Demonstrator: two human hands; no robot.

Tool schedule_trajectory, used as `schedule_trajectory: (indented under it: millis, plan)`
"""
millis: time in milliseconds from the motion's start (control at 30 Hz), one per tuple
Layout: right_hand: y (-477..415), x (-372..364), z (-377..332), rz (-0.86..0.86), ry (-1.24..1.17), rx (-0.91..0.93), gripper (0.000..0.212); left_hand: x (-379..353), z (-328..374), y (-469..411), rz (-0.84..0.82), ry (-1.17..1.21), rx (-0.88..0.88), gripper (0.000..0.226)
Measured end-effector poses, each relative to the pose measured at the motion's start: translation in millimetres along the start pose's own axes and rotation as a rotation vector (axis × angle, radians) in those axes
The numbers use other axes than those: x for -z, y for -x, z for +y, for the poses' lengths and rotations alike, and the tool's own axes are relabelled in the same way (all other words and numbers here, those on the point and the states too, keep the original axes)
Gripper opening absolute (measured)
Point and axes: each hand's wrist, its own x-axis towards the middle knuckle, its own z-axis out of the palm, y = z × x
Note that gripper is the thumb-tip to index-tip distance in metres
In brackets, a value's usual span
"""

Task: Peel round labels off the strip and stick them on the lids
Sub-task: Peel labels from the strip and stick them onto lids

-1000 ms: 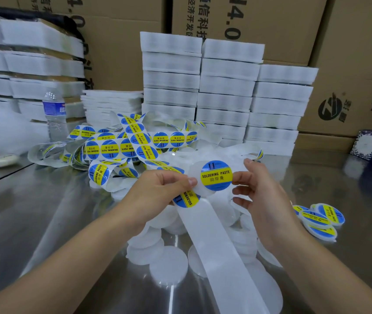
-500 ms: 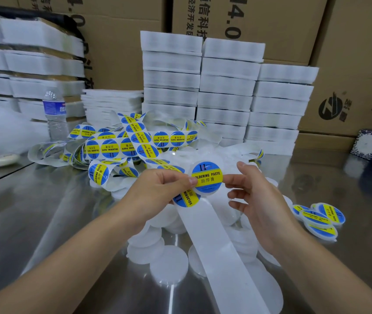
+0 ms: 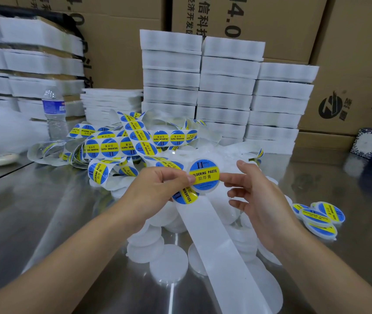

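**Label on lid, mid-air**

Both hands are up over the middle of the shiny steel tabletop (image 3: 44, 211). The left hand (image 3: 157, 189) grips the white paper backing strip (image 3: 214, 241), with its thumb on the blue-and-yellow round label (image 3: 205, 174) stuck to a round white plastic lid (image 3: 205, 190). The right hand (image 3: 255, 200) pinches that lid's right rim. A pile of blank white lids (image 3: 169, 268) sits right underneath.

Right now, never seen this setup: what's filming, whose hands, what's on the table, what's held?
No machine: one camera worn on a person's head looks down at their bare hands. The left hand pinches the label strip, thumb on the labelled lid; the right hand pinches that lid's right edge. On the metal table lie bare white lids, a tangle of unused labels, and finished lids at the right. White stacks and cardboard boxes stand behind.
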Motion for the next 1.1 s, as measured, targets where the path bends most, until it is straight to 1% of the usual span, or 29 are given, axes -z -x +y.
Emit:
schedule_trajectory:
  millis: [233,400,500,600,700,800,900,1000,1067,1100]
  plan:
    - [2,0,-1,0.015,0.084,0.059,0.039,0,0,-2,0.033,-0.007,-0.025,0.015]
    - [4,0,0,0.048,0.212,0.150,0.019,0,-2,-2,0.092,-0.001,-0.065,0.020]
    - [5,1,1,0.065,0.243,0.161,0.014,0,-2,-2,0.084,0.001,-0.073,0.024]
    - [4,3,1,0.096,0.293,0.182,0.018,-1,-3,-2,0.069,0.012,-0.070,0.025]
    - [3,6,3,0.138,0.367,0.201,0.016,-2,-4,-2,0.056,-0.006,-0.066,0.020]
    - [0,7,6,0.163,0.425,0.240,0.020,-2,-4,-2,0.051,-0.003,-0.054,0.017]
    - [-3,7,8,0.177,0.424,0.284,0.024,-2,-3,-1,0.053,-0.004,-0.057,0.019]
    - [-1,1,9,0.126,0.338,0.286,0.033,-2,-3,-1,0.019,0.009,-0.059,0.016]
    - [2,-4,9,0.053,0.344,0.279,0.044,-3,-1,1,-0.023,0.033,-0.054,0.006]
    - [5,-7,9,0.016,0.346,0.277,0.049,-3,0,2,-0.042,0.048,-0.052,0.005]
